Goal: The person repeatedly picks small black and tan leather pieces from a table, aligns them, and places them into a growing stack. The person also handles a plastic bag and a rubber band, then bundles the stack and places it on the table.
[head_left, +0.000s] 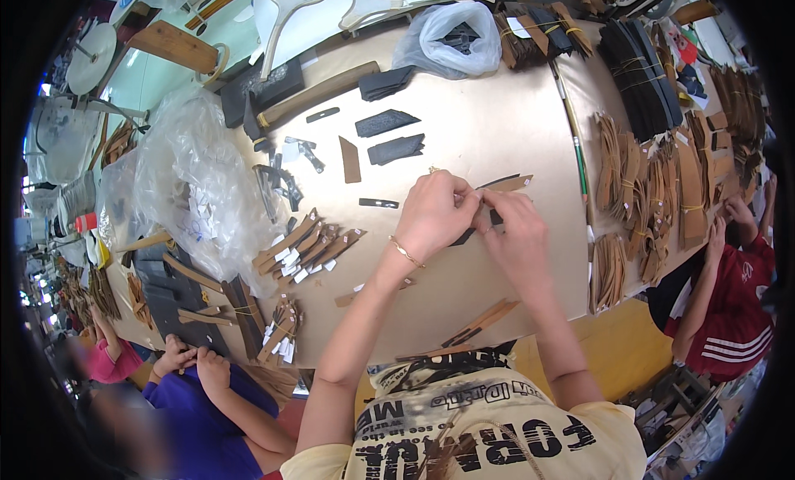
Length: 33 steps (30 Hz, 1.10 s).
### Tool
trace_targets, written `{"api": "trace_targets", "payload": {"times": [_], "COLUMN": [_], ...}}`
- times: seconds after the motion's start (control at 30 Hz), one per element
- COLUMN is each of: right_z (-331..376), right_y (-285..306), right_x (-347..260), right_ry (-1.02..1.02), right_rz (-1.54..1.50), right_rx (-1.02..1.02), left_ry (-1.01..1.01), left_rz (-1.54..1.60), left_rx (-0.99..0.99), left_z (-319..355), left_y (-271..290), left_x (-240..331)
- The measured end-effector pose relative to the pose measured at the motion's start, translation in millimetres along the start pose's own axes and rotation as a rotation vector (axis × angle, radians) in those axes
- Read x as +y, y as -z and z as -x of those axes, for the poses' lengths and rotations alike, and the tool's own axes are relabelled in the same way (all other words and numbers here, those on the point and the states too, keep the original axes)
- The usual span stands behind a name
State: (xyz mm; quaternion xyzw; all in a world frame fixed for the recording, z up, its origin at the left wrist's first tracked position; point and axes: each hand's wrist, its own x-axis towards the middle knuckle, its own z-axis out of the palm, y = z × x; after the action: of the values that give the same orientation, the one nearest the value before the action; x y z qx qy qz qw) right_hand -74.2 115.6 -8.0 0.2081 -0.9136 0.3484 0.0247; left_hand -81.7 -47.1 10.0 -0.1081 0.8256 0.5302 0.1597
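Note:
My left hand (437, 211) and my right hand (517, 231) meet over the table with their fingertips pinched together. Whatever they pinch is small and mostly hidden by the fingers. A dark strip (465, 237) shows just below the fingers, between the hands. Beyond the right hand's knuckles a brown leather-like strip (517, 183) with a small white mark sticks out, a dark edge beside it. To the left of my left hand lies a short black strip (378, 202). Dark slanted pieces (396, 150) and a flat brown piece (350, 159) lie farther off.
Brown strips with white tags (310, 248) lie left of my forearm. A clear plastic bag (195, 182) bulges at the left; another bag (460, 39) holds dark pieces at the back. Bundled brown strips (654, 182) line the right. People sit on both sides, one in a blue top (199, 430).

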Motion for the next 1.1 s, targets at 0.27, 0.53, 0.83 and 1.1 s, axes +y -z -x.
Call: {"api": "trace_targets", "payload": {"times": [0.27,0.53,0.83,1.1], "right_z": [-16,-23,-24,-24], "right_y": [6,14,15,17], "right_x": [21,25,25,22], "right_ry": [-0.425,-0.527,-0.574,-0.546], "right_rz": [-0.508,-0.606,-0.620,-0.573], "right_rx": [-0.047,-0.153,-0.171,-0.157], "left_ry": [0.001,-0.268,0.057,-0.116], "left_rz": [0.373,0.206,0.602,0.352], "left_rx": [0.035,0.344,0.362,0.405], "left_z": [9,3,8,13], "left_y": [-10,-32,-38,-47], "left_x": [-13,-23,-1,-14]}}
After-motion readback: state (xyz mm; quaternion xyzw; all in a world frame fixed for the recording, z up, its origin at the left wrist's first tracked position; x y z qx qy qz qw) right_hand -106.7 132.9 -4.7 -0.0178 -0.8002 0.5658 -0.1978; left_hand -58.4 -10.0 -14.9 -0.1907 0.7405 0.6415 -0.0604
